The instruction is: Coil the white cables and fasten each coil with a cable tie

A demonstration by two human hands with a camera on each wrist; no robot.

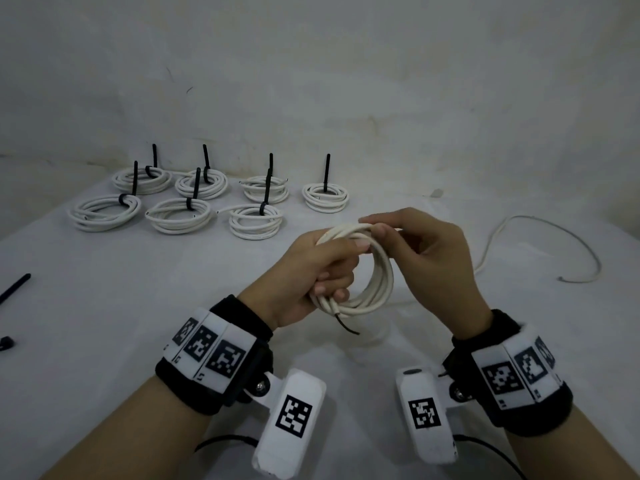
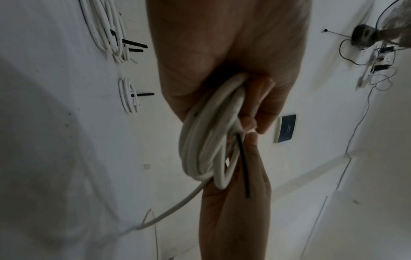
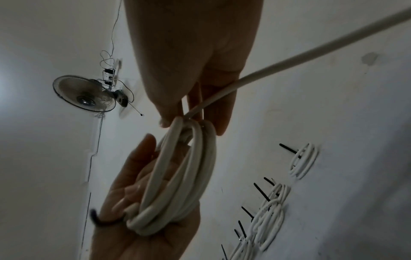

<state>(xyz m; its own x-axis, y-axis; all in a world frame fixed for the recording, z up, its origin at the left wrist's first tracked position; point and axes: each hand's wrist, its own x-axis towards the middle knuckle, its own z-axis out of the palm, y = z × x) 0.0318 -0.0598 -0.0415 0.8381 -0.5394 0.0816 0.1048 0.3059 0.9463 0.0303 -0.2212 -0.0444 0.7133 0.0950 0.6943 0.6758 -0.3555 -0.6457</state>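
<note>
Far left, near edge of the white-covered table (image 1: pixel 104 306): a loose black cable tie (image 1: pixel 14 288) lies flat, with a second small black piece (image 1: pixel 6 342) just nearer, cut off by the frame edge.

Far left to centre, along the wall: seven finished coils (image 1: pixel 178 220) of white cable in two rows, four in the far row and three in the near row. Each coil is bound by a black tie whose tail stands upright.

Centre, above the table: the left hand (image 1: pixel 311 275) grips the coil in progress (image 1: pixel 375 275) at its near-left side. Fingers are curled around the bundled loops and the thumb lies across the top strands. The coil is held clear of the table, roughly upright. A short black wire end (image 1: pixel 346 326) sticks out of the cable's cut end below the left fingers.

Just right of it: the right hand (image 1: pixel 433 251) pinches the top of the same coil between thumb and fingertips, the other fingers loosely bent. In the right wrist view the free strand passes between these fingers to the coil.

Right: the uncoiled remainder of the cable (image 1: pixel 554 233) runs from the hands across the table in a wide loop, its end lying on the cloth at far right.

Both wrists carry black bands with printed square markers and white camera housings.
</note>
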